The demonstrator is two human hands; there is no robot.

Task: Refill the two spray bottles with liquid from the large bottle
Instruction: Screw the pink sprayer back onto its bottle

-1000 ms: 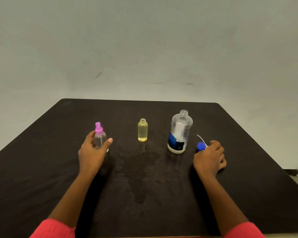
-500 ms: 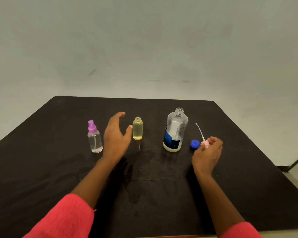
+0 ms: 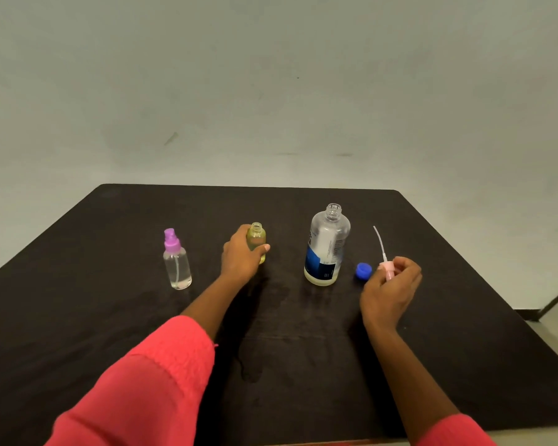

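Desk (image 3: 464, 317): dark matt top with rounded far corners, its far edge near a pale wall
Left of row: clear spray bottle (image 3: 177, 267), upright, purple pump top screwed on, thin dip tube visible inside
Middle of row: small yellow bottle (image 3: 257, 239), upright, neck open, well apart from its neighbours on both sides
Right of row: large bottle (image 3: 326, 249), upright, clear body, blue label low down, neck open
Beside it: blue cap (image 3: 363, 271), on the desk just right of the large bottle's base, not touching it
Surface: darker wet-looking patch (image 3: 250, 370) in front of the small yellow bottle, trailing toward the near edge
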